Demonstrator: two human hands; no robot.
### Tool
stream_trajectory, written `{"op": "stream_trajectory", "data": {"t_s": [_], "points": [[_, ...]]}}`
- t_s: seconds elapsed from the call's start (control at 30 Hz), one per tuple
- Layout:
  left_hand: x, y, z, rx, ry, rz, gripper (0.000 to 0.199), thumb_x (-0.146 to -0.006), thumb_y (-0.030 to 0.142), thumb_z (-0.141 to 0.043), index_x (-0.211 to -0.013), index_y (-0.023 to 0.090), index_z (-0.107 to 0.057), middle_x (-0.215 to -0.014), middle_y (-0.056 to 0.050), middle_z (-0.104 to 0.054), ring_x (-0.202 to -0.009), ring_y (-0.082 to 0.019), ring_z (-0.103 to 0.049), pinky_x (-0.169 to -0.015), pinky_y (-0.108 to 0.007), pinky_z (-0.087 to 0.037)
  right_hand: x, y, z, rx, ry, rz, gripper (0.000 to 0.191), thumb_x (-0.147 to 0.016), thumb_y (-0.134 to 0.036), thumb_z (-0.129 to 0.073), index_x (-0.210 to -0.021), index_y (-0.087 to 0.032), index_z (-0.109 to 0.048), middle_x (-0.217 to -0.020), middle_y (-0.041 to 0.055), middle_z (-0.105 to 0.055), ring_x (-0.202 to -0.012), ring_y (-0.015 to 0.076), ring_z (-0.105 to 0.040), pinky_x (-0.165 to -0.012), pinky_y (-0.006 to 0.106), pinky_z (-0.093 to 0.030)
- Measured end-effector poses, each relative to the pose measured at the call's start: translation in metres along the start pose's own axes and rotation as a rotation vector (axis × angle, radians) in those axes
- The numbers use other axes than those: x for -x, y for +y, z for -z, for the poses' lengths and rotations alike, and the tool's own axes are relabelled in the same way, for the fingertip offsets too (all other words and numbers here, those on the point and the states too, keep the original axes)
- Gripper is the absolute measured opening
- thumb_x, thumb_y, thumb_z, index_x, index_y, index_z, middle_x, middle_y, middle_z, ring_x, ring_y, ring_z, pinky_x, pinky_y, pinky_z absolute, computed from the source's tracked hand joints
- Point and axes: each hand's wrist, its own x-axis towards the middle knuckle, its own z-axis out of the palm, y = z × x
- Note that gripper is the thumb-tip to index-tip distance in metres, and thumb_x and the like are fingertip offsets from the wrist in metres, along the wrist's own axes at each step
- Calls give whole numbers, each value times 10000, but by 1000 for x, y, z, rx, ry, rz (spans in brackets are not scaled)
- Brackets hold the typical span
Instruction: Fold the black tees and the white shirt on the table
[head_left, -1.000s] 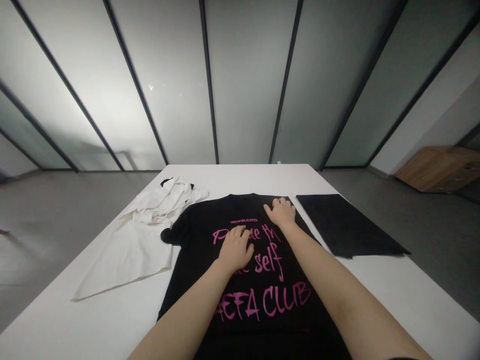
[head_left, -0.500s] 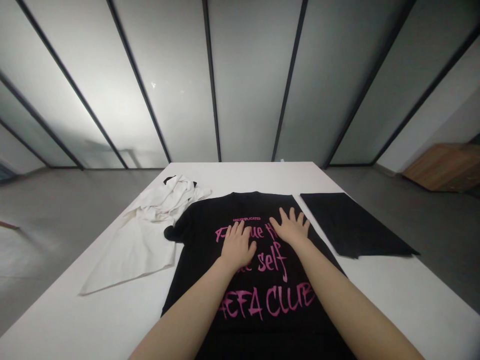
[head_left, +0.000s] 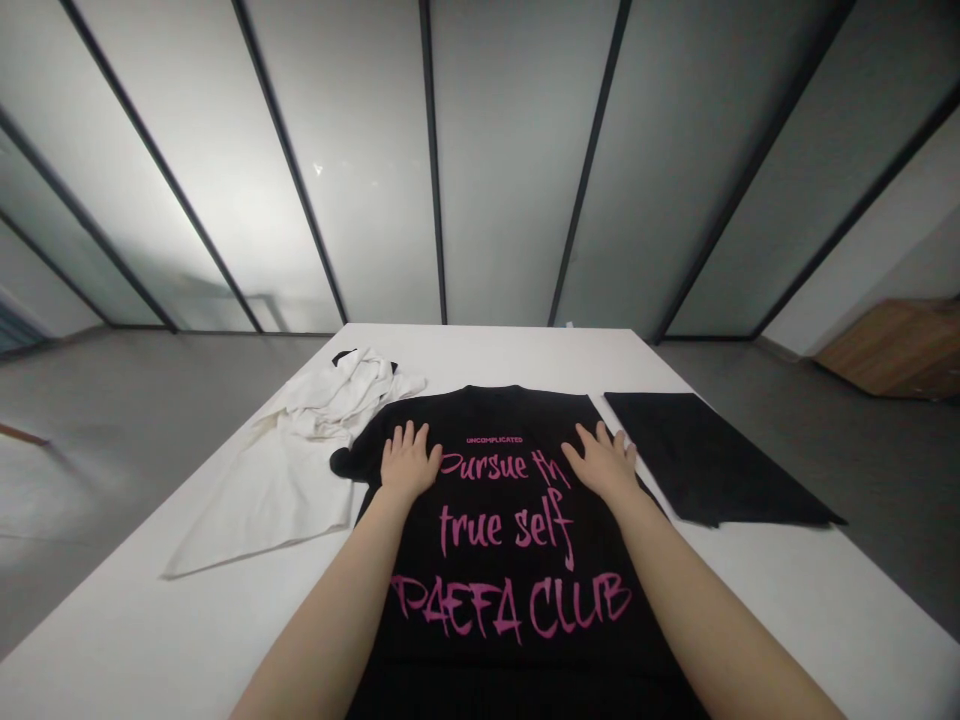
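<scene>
A black T-shirt [head_left: 487, 500] with pink lettering lies spread on the white table [head_left: 480, 350], its collar toward the far side. My left hand [head_left: 409, 460] rests flat on the shirt's upper left, fingers apart, holding nothing. On the upper right part, my right hand [head_left: 604, 462] lies with its fingers spread, also holding nothing, near the shirt's right edge. The left sleeve sticks out and ends in a bunched tip. On the right side the sleeve does not show.
To the left lies a rumpled white garment [head_left: 281, 495] with a bit of black at its far end. A flat, folded black cloth [head_left: 705, 455] is on the right. Behind the table stand frosted panels; a wooden piece [head_left: 892, 345] is at the far right.
My left hand has moved left across the shirt, uncovering more lettering. My right hand has shifted slightly right, toward the shirt's edge. The view has tilted slightly.
</scene>
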Motion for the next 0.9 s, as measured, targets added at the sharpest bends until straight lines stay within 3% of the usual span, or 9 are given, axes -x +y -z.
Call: {"op": "stream_trajectory", "data": {"t_s": [0.17,0.33,0.57,0.9], "points": [[-4,2,-2,-42,22,42,662,-1048,502,-395,-1623,176,-434,-1708,-186,-361,-1587,-422,-289,-1251,-598,-278,2,-19,1,-76,-7,130,673,-1050,-582,-367,-1631,-250,-445,-1738,129,-308,-1591,440,-228,-1249,625,-213],[-14,8,-1,-64,-7,34,701,-1046,525,-368,-1650,171,-398,-1725,-198,-315,-1591,-452,-257,-1250,-631,-252,0,-38,-5,-40,-117,106,786,-1044,-665,-312,-1696,-226,-304,-1772,144,-202,-1604,470,-161,-1255,662,-145],[-55,8,-2,-81,-89,36,735,-1046,569,-300,-1684,207,-335,-1755,-162,-257,-1611,-431,-209,-1272,-616,-213,-30,-53,2,-30,-173,81,791,-1056,-638,-248,-1722,-215,-201,-1791,129,-121,-1618,458,-92,-1269,644,-94],[-105,6,-4,-40,-102,16,738,-1045,572,-314,-1683,201,-338,-1759,-157,-242,-1623,-418,-175,-1285,-618,-179,-70,-61,7,-38,-158,86,793,-1048,-656,-276,-1718,-236,-221,-1791,123,-132,-1622,437,-93,-1267,646,-83]]}}
